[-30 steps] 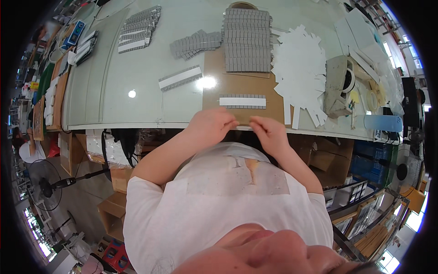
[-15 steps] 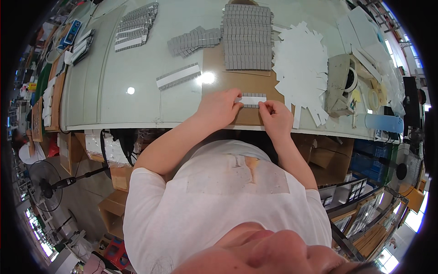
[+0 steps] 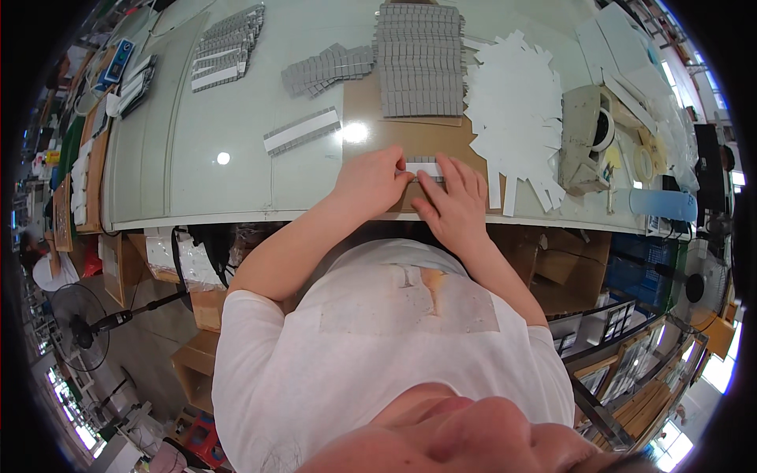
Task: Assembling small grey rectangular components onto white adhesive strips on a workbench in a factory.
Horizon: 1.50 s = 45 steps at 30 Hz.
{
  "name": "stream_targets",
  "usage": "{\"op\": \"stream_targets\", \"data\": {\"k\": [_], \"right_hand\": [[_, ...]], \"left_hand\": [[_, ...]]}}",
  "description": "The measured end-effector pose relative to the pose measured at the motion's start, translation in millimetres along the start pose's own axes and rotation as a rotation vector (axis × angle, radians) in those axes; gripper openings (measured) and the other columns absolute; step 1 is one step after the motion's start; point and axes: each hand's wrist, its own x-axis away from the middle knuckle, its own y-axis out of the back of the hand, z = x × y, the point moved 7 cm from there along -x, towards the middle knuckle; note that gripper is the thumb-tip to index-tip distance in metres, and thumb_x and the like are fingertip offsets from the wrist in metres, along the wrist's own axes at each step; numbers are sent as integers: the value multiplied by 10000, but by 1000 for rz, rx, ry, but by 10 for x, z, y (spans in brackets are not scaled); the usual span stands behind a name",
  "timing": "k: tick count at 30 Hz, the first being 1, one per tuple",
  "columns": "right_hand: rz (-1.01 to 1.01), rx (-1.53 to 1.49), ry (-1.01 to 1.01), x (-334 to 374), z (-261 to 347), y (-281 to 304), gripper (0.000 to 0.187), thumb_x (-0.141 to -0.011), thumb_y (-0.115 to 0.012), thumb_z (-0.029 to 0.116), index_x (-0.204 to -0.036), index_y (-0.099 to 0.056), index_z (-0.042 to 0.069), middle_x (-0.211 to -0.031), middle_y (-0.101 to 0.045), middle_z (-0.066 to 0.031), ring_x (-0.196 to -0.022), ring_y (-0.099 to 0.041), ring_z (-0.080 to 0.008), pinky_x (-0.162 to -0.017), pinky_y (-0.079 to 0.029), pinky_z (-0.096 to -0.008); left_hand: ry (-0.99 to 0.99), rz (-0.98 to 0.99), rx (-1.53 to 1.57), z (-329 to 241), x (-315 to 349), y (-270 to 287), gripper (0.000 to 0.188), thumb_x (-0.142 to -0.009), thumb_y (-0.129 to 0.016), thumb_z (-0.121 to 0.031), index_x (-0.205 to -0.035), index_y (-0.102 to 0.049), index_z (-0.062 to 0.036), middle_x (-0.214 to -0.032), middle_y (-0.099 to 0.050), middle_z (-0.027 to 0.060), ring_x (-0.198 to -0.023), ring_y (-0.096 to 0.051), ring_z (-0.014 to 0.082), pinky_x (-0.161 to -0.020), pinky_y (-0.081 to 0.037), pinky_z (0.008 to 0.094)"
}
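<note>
- Since the earlier frame, the right hand (image 3: 457,206) has shifted inward from a pinch at the strip's right end and now lies flatter across it; the left hand (image 3: 372,180) stays by the left end.
- The hands sit close but apart: left thumb and fingertips pinch the grey-edged strip (image 3: 424,168), while the right fingers spread over its other end, thumb free.
- That strip lies between the hands, its white band up; good handling probably means anchoring the left end, keeping the band centred and pressing evenly outward.
- Nearer the body, the front edge of the table (image 3: 205,189) runs close below both wrists, so there is little room to pull back.
- Just beyond the fingers, the brown board (image 3: 418,135) leaves a modest gap before the tall grey stack (image 3: 420,63).
- Left of the left hand, a separate strip (image 3: 302,132) lies askew; sideways room looks widest there.
- Right of the right hand, the white strip pile (image 3: 514,110) crowds in, its loose ends easily snagged.
</note>
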Motion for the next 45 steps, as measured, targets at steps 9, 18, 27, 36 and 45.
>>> {"op": "stream_targets", "data": {"k": [9, 18, 27, 36, 45], "right_hand": [[-6, 196, -65, 267, -244, 136, 442, -939, -674, 402, -1291, -699, 135, -1504, -509, -182, -1360, -451, -399, -1153, -289, -578], [37, 182, -31, 270, -280, 85, 469, -961, -638, 438, -1330, -686, 153, -1554, -459, -188, -1416, -416, -397, -1187, -257, -582], [-642, 412, -362, 593, -1659, 1499, 559, -968, -725, 283, -1400, -560, -33, -1412, -576, -200, -1286, -545, -324, -1067, -444, -449], [-504, -637, -1017, 839, -3182, 1782, 303, -928, -772, 249, -1161, -730, 61, -1047, -710, 3, -1026, -616, -100, -908, -453, -300], [-277, 198, -717, 325, -2445, 2213, 241, -958, -734, 204, -1108, -726, 15, -895, -715, -46, -806, -635, -93, -750, -502, -277]], "left_hand": [[61, 12, 10, 36, 16, 27, 308, -893, -743, -361, -941, -666, -67, -849, -729, 103, -825, -703, 316, -718, -541, 431], [153, 28, 4, 382, 283, 346, 258, -897, -733, -304, -983, -653, -74, -915, -720, 133, -936, -684, 343, -797, -542, 449], [-562, -417, -236, 84, 733, 118, 500, -818, -792, -347, -1242, -667, -113, -1328, -575, 75, -1240, -516, 315, -1039, -410, 476], [-597, -442, -249, 36, 706, 39, 567, -807, -800, -386, -1279, -666, -103, -1344, -583, 59, -1253, -509, 295, -1041, -409, 454], [-665, -563, -208, 168, 855, 14, 452, -781, -808, -270, -1184, -694, -101, -1125, -626, 32, -1024, -573, 260, -895, -472, 412]]}}
